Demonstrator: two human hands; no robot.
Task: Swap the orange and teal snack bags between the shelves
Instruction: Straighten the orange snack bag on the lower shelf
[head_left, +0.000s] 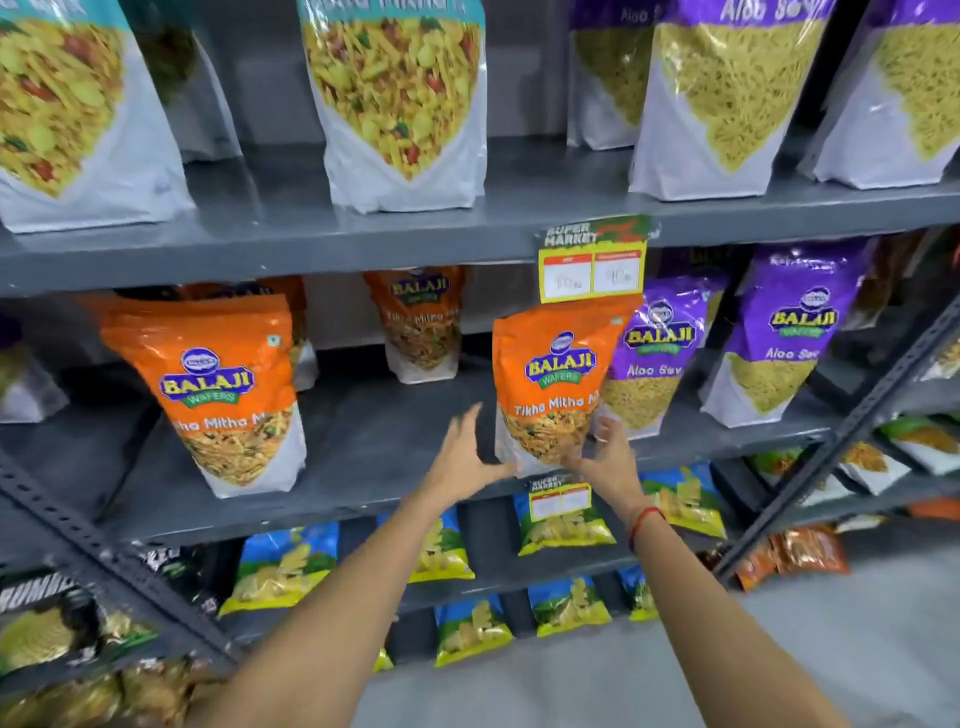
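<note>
head view faces shelves (363, 249) closely, angled downward

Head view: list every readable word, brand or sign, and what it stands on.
"BALAJI WAFERS", "Tikha Mitha M…": orange bag between the hands
Same text: left orange bag
"BALAJI", "Aloo Sev": purple bag
"SUPER MARKET": shelf tag; its prices are too blurred to read
Teal bag: heading cut off

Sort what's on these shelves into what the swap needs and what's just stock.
Needed: orange bags; teal bags; left hand and right hand, both open beside the near orange bag.

Just stock: purple bags, blue-yellow bags, price tag.
</note>
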